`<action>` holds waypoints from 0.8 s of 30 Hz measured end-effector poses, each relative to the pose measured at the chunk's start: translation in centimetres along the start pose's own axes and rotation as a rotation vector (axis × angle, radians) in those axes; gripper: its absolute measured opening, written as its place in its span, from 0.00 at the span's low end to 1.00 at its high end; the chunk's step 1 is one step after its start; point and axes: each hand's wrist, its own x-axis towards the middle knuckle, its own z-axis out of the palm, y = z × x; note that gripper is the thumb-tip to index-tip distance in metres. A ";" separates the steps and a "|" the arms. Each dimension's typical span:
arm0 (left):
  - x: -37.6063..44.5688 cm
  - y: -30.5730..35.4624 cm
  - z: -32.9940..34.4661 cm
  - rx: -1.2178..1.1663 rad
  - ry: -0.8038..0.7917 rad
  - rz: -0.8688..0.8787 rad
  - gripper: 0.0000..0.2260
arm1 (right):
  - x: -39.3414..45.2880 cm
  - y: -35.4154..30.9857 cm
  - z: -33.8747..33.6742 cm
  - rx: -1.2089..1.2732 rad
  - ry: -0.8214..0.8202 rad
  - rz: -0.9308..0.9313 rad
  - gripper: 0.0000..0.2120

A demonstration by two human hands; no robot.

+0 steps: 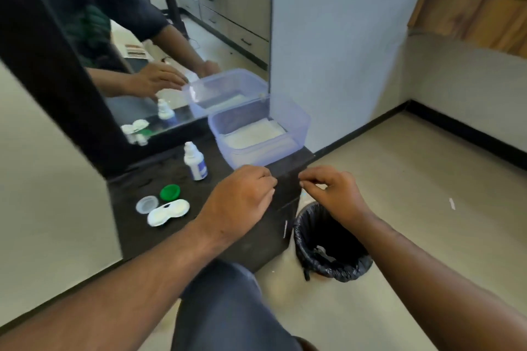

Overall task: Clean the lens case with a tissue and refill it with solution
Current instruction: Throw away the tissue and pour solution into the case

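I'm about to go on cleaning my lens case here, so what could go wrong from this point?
The lens case lies open with both caps, green and clear, off; dust could settle in it. The solution bottle stands upright near the left hand and could be knocked over. The bin sits below the table edge; a nudged cap might drop in.

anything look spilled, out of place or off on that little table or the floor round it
Nothing spilled or broken. The lens case lies open, its clear cap and green cap loose beside it, as the job needs. The one stray is a small white scrap on the floor right of the bin.
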 end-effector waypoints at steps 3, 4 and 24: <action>-2.7 -1.7 -3.3 -0.040 0.169 -0.154 0.04 | -0.1 -3.8 1.2 0.054 0.000 -0.082 0.07; -3.7 -2.2 -4.1 -0.059 0.218 -0.223 0.03 | -0.2 -5.0 1.9 0.068 -0.009 -0.110 0.07; -2.6 -8.7 -6.6 -0.506 0.339 -0.724 0.12 | 3.4 -13.2 12.9 0.246 -0.179 0.114 0.03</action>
